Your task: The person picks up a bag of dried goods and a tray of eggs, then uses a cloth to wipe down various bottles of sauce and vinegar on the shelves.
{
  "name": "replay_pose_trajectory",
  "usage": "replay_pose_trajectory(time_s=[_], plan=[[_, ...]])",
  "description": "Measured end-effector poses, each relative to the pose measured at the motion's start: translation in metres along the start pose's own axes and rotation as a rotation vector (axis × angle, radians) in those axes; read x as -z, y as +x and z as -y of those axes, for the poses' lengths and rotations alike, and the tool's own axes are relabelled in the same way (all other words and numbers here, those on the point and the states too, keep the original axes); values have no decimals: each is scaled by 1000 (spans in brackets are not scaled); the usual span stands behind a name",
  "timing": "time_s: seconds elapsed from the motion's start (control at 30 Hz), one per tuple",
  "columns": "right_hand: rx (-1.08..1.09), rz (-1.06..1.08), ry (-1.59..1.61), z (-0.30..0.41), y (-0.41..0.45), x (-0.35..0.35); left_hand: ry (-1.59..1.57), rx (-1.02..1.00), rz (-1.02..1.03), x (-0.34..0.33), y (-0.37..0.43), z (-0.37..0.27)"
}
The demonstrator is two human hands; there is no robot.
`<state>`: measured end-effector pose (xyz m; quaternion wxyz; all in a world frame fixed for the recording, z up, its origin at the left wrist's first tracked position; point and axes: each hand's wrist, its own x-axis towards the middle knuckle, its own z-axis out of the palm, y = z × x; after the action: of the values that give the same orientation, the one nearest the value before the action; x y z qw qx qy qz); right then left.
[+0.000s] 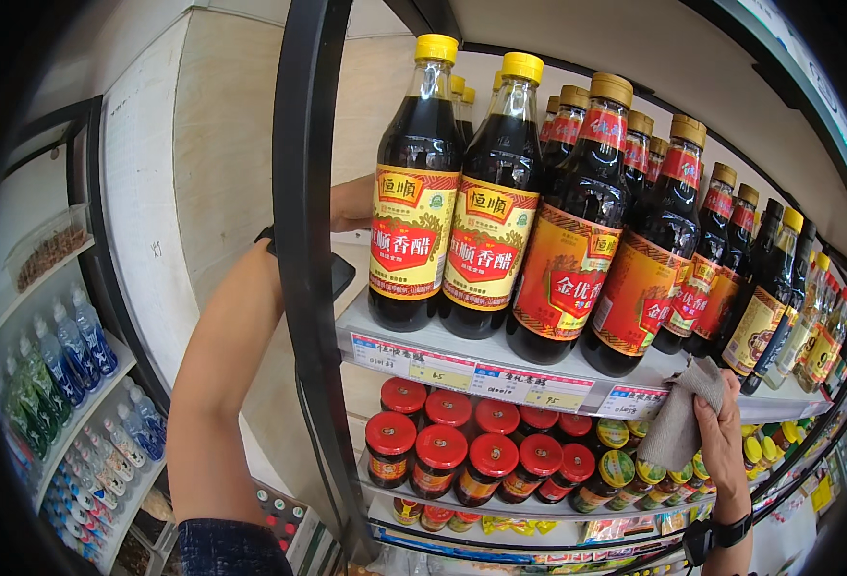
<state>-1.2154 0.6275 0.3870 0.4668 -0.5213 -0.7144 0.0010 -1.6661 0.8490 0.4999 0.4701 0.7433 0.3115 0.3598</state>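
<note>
My left hand reaches around the black shelf post; only a part near the wrist shows, and the fingers are hidden behind the leftmost vinegar bottle. That dark glass bottle has a yellow cap and stands upright beside another like it. A grey cloth is gripped in my right hand, at the front edge of the shelf, by the price strip. Between the hands stand several dark bottles with gold caps and red-orange labels. Dark bands are on both wrists.
The black metal post rises between my left forearm and the bottles. Price labels line the shelf edge. Below are red-lidded jars and green-lidded jars. At far left, another rack holds bottled drinks.
</note>
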Motion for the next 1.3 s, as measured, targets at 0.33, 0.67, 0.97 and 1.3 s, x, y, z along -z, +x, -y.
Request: replay_pose_trajectory(time_s=[0.33,0.67,0.97,1.3], plan=[[6,23,-54,-2,1,3,-6,-4,10,-1,1,14],[-29,24,-29,0,2,0,13,10,1,-1,-7,16],[24,51,-143,14,4,6,27,-13,-28,7,-20,21],[161,158,-192,4,9,13,89,20,-93,15,-24,26]])
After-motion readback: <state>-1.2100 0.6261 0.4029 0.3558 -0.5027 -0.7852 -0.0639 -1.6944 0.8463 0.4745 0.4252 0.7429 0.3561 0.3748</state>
